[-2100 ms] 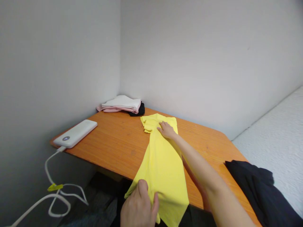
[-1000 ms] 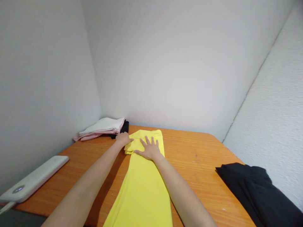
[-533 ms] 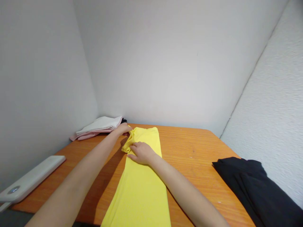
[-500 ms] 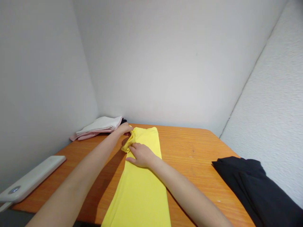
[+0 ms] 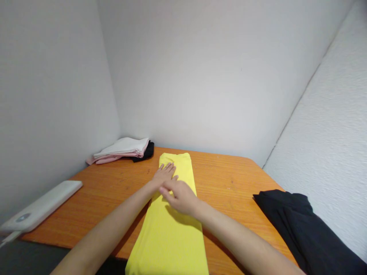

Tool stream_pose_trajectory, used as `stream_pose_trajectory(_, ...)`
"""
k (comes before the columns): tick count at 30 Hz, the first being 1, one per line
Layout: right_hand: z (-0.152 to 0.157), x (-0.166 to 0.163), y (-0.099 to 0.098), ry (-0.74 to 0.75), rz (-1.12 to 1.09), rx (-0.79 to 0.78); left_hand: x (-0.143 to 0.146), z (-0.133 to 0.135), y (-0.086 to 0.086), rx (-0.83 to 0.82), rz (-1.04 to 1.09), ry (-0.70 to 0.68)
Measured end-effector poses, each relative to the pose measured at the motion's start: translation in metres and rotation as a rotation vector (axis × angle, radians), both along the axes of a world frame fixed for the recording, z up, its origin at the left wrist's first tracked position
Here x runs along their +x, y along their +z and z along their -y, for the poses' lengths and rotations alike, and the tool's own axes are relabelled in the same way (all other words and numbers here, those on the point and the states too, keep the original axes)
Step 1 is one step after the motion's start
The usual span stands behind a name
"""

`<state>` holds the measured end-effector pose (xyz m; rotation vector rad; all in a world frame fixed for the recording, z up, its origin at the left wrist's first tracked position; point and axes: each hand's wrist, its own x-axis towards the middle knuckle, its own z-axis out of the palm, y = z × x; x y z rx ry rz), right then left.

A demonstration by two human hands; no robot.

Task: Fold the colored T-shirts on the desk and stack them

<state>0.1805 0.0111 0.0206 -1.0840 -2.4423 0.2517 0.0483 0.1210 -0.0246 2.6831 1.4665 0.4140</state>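
Observation:
A yellow garment (image 5: 169,240), folded into a long strip, lies lengthwise in front of me, its near end running out of the bottom of the view. My left hand (image 5: 164,177) rests flat on its far part with the fingers spread. Just nearer, my right hand (image 5: 182,198) hovers over the cloth beside my left wrist, casting a shadow below. Its thumb stands apart from loosely bent fingers, partly hidden, and nothing shows in them. The far end of the garment is fairly even, with small wrinkles near the left fingertips.
The strip lies on an orange-brown wooden table (image 5: 220,191). Folded white and pink cloths (image 5: 123,149) sit on a black cloth (image 5: 148,151) at the back left. A white power bank-like device (image 5: 46,208) with a cable is at left, a black garment (image 5: 301,221) at right. Walls enclose the table.
The bunched yellow flap at the far left edge now lies folded in on the strip. My left hand let go of it and moved onto the cloth; my right hand lifted slightly nearer.

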Motion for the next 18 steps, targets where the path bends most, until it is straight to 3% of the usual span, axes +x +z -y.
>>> stream_pose_trajectory(2,-0.036,-0.004,0.012,-0.136,-0.004,0.037,0.001,0.005,0.001,0.054,-0.004,-0.013)
stream_pose_trajectory(4,-0.074,-0.012,0.017,-0.168,0.050,0.026,0.002,0.010,0.004,0.107,0.001,-0.012)
stream_pose_trajectory(9,-0.146,-0.041,-0.005,-0.161,0.197,-0.124,0.004,0.008,0.000,0.169,-0.031,0.054)
stream_pose_trajectory(14,-0.181,-0.059,-0.032,-0.251,0.232,-0.211,0.004,-0.003,-0.011,0.167,-0.082,0.058)
stream_pose_trajectory(18,-0.185,-0.059,-0.031,-0.270,0.246,-0.227,0.003,-0.004,-0.010,0.185,-0.056,0.026)
